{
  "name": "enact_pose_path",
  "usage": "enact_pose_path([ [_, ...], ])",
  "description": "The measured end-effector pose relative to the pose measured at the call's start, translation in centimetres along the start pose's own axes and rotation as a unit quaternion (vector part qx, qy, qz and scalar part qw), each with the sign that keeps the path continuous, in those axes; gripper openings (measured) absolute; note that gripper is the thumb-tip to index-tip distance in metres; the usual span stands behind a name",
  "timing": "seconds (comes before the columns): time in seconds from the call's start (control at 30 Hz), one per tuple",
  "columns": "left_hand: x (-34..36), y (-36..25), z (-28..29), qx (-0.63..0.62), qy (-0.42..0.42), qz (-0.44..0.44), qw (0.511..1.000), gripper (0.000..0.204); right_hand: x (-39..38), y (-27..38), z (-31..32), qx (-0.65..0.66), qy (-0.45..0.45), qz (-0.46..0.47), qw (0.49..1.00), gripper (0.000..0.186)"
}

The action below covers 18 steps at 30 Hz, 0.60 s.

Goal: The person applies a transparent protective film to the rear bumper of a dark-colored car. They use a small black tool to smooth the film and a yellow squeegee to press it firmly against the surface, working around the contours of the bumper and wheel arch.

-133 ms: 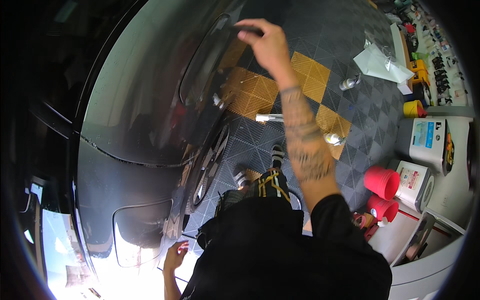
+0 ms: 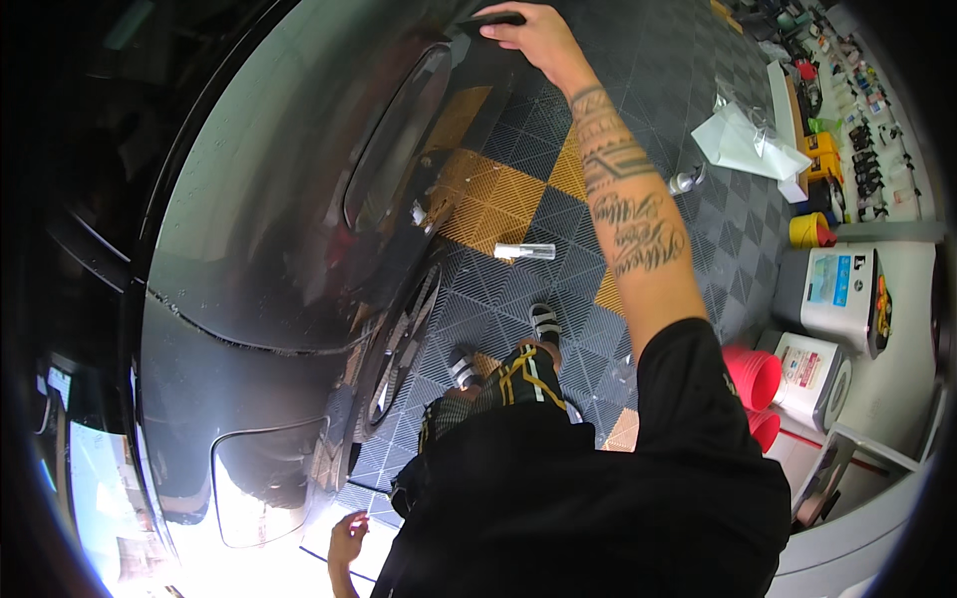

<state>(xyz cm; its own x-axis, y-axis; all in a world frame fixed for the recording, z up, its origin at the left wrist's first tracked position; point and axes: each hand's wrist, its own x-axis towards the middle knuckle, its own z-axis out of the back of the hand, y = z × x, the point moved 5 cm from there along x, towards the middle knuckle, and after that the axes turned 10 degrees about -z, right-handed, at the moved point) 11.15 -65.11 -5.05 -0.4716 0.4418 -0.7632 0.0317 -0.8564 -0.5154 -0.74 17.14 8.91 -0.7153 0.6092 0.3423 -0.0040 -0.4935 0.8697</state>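
My right hand (image 2: 533, 42) reaches to the far edge of the view, with thumb and fingers closed on a flat black squeegee (image 2: 490, 21). The squeegee is beside the far end of a dark grey car body (image 2: 289, 189); whether it touches the panel I cannot tell. Small wet drops dot the car's surface. A long recessed opening (image 2: 399, 135) runs along the panel just nearer than that hand. My left hand (image 2: 347, 538) hangs low at the near left, beside the car's square flap (image 2: 269, 478), its fingers loosely curved and apart with nothing visible in them.
A clear bottle with a white end (image 2: 525, 251) lies on the grey and yellow tiled floor (image 2: 488, 199). The car's wheel (image 2: 399, 349) is close to my feet. On the right are a spray bottle (image 2: 686, 181), white sheeting (image 2: 748, 140), red buckets (image 2: 753, 379) and white machines (image 2: 837, 299).
My right hand has moved farther away along the car with the squeegee, and the arm is stretched out more. The view has shifted slightly. My left hand stays low beside the car.
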Motion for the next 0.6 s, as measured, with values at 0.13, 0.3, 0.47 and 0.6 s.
enact_pose_path([
  [0.13,-4.7,3.3,-6.6,-0.067,-0.076,0.100,0.990,0.032,4.3,1.5,-2.6,0.023,0.154,-0.027,0.987,0.017],
  [0.3,-5.5,-1.4,-19.0,-0.101,-0.065,0.141,0.983,0.032,2.2,2.3,-4.5,-0.073,0.170,0.185,0.965,0.016],
  [0.47,-2.7,-7.3,-31.8,-0.220,-0.049,0.113,0.968,0.031,2.2,1.4,-3.5,-0.040,0.190,0.211,0.958,0.019],
  [0.6,-2.1,-14.8,-36.0,-0.273,-0.098,0.140,0.947,0.031,3.4,3.9,-2.7,-0.003,0.183,0.340,0.923,0.010],
])
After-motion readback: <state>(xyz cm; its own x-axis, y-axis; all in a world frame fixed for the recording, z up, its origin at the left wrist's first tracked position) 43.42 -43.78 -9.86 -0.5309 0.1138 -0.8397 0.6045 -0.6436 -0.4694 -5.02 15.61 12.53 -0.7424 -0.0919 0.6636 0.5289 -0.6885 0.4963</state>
